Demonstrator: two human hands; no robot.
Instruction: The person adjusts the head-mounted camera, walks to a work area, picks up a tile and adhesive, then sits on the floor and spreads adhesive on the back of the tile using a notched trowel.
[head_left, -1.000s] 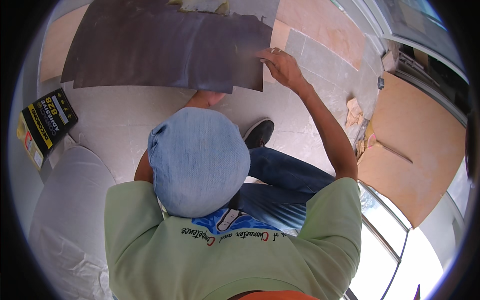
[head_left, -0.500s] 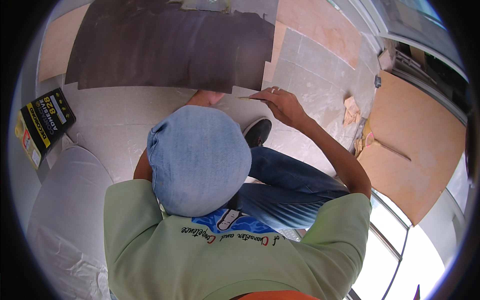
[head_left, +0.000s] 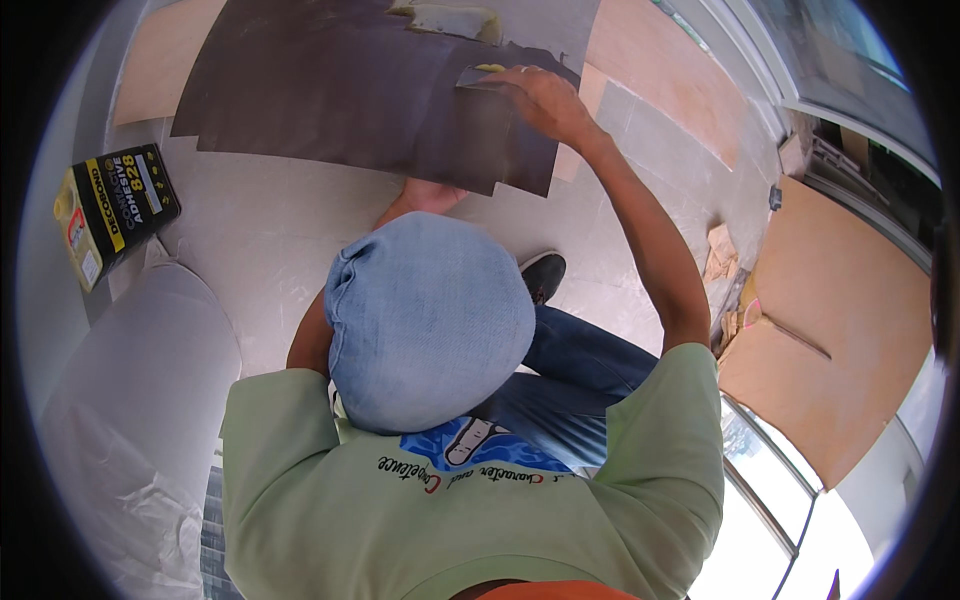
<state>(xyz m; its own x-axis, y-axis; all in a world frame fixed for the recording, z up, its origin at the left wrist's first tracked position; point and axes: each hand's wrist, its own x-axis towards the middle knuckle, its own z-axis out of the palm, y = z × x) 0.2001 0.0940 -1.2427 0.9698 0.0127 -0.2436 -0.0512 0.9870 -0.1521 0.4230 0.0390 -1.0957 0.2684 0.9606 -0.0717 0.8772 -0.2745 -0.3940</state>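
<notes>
A dark brown sheet (head_left: 330,90), notched along its near edge, lies ahead of me. Over its right part, my right hand (head_left: 550,103) is closed around a flat spreader (head_left: 478,78) whose thin blade meets the surface. Yellowish stuff shows at the spreader's top edge. Farther up, a pale, glossy patch of glue (head_left: 455,20) rests on the brown surface. My left hand (head_left: 432,193) is at the sheet's near edge, partly beneath it; its fingers are mostly hidden, so their grip cannot be made out. My raised, denim-covered knee (head_left: 430,310) hides part of the left forearm.
At left stands a black and yellow adhesive can (head_left: 118,215), beside a large whitish wrapped roll (head_left: 140,390). Light brown boards (head_left: 665,80) lie beyond the sheet. Another board (head_left: 835,330) with a thin stick on it is at right, near crumpled brown paper (head_left: 720,252).
My right hand has moved up and away from beside the near edge, bringing the spreader onto the brown sheet. My left hand stays at the edge. The whole view has shifted slightly.
</notes>
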